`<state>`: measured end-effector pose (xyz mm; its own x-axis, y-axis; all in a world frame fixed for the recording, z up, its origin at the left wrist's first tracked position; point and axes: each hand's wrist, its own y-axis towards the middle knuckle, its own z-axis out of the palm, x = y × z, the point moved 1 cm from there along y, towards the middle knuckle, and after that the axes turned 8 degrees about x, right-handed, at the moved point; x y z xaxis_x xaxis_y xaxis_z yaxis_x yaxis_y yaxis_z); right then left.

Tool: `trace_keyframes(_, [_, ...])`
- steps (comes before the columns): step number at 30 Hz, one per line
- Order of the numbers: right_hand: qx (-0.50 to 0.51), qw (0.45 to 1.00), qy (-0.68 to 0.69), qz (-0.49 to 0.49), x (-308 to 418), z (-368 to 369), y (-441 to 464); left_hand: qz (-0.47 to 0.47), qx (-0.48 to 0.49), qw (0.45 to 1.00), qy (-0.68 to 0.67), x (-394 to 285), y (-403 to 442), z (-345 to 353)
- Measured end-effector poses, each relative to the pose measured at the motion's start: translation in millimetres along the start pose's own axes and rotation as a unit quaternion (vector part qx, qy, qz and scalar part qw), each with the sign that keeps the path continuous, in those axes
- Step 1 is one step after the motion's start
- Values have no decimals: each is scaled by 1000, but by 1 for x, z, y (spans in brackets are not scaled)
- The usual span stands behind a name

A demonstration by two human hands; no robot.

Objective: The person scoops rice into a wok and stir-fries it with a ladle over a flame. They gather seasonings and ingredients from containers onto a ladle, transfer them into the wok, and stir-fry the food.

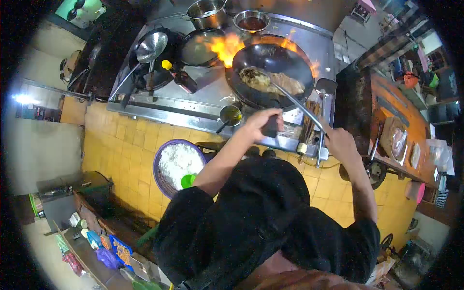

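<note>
A black wok [258,60] sits tilted over the burner, with flames [227,50] rising around its rim. My left hand [259,124] is closed around the dark wok handle [272,124]. Pale noodle-like food [285,83] and a browner clump lie in the wok. My right hand [339,144] grips a long-handled metal wok utensil [298,104]. Its lower end reaches into the food, so I cannot tell the shape of its head.
A sauce bottle [184,81], a small pan of yellow liquid [230,116] and a perforated skimmer [152,47] rest on the steel stove top [203,104]. Behind stand a pot [207,21] and a bowl of red-brown sauce [251,21]. A purple basket [155,169] of rice is on the left.
</note>
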<state>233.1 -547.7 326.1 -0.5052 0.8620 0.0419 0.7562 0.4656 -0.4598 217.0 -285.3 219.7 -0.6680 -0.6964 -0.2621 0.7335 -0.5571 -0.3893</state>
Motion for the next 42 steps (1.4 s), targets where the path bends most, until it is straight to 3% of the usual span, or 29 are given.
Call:
trace_keyframes(1, [-18, 999, 23, -15, 2, 0, -4, 44, -35, 997, 47, 5, 17, -38])
trace_keyframes(2, [-31, 998, 46, -33, 5, 3, -9, 45, -38, 997, 42, 16, 16, -32])
trace_keyframes(4, [-43, 998, 43, -8, 9, 19, -11, 15, -186, 978, 91, 38, -3, 2])
trace_keyframes(5, [-66, 997, 37, 21, 10, 23, -5, 10, -144, 987, 70, 49, -18, 24])
trace_keyframes(8, [-83, 991, 108, -18, 17, 40, 3, -44, -88, 991, 87, 63, -47, 58])
trace_keyframes(9, [-36, 990, 135, -28, 24, 32, 0, -49, -81, 990, 103, 48, -42, 50])
trace_keyframes(10, [-33, 990, 133, -35, 26, 35, 3, -16, -83, 992, 89, 36, -15, 17])
trace_keyframes(12, [6, 997, 49, 59, 25, 46, 9, 62, -98, 985, 130, 13, 10, -34])
trace_keyframes(14, [-36, 994, 33, 97, 23, 57, 24, 150, -186, 887, 394, 33, 5, -45])
trace_keyframes(15, [-67, 992, 6, 110, 11, 63, 37, 102, -130, 965, 204, 49, -4, -26])
trace_keyframes(16, [-85, 988, -21, 124, 3, 67, 37, 29, -104, 985, 136, 60, -31, 2])
trace_keyframes(18, [-71, 986, 24, 146, 5, 19, 6, -61, -86, 977, 185, 70, -64, 26])
trace_keyframes(20, [-135, 971, 170, 102, 2, 8, -24, -37, -75, 974, 212, 60, -47, -8])
trace_keyframes(21, [-140, 963, 187, 135, 6, 9, -29, 3, -101, 968, 230, 49, -39, -19])
trace_keyframes(22, [-138, 962, 190, 140, 14, 12, -25, 78, -132, 976, 156, 48, -9, -49])
trace_keyframes(24, [-175, 938, 254, 161, 36, 23, -2, 111, -141, 939, 294, 31, 27, -96])
trace_keyframes(26, [-134, 942, 245, 185, 56, 37, 41, 108, -84, 917, 375, 13, 48, -121])
trace_keyframes(28, [-267, 949, 110, 124, 33, 135, 122, 127, -80, 969, 194, 12, 62, -121])
trace_keyframes(30, [-122, 972, 144, 141, 32, 149, 148, 115, -87, 966, 213, 10, 59, -111])
trace_keyframes(34, [-98, 974, 176, 102, 17, 81, 110, 129, -108, 951, 261, 8, 68, -134])
trace_keyframes(36, [-116, 964, 205, 126, 33, 72, 91, 141, -139, 929, 311, 7, 65, -131])
trace_keyframes(38, [-117, 918, 276, 260, 52, 99, 99, 135, -134, 937, 292, 7, 68, -137])
trace_keyframes(39, [-274, 912, 274, 133, 57, 148, 124, 130, -132, 945, 269, 9, 69, -140])
trace_keyframes(40, [-185, 934, 258, 164, 61, 177, 157, 127, -129, 946, 267, 9, 68, -137])
trace_keyframes(41, [-67, 883, 449, 117, 61, 151, 151, 129, -136, 946, 265, 7, 65, -134])
trace_keyframes(42, [54, 783, 617, 66, 62, 117, 137, 129, -144, 945, 262, 7, 65, -132])
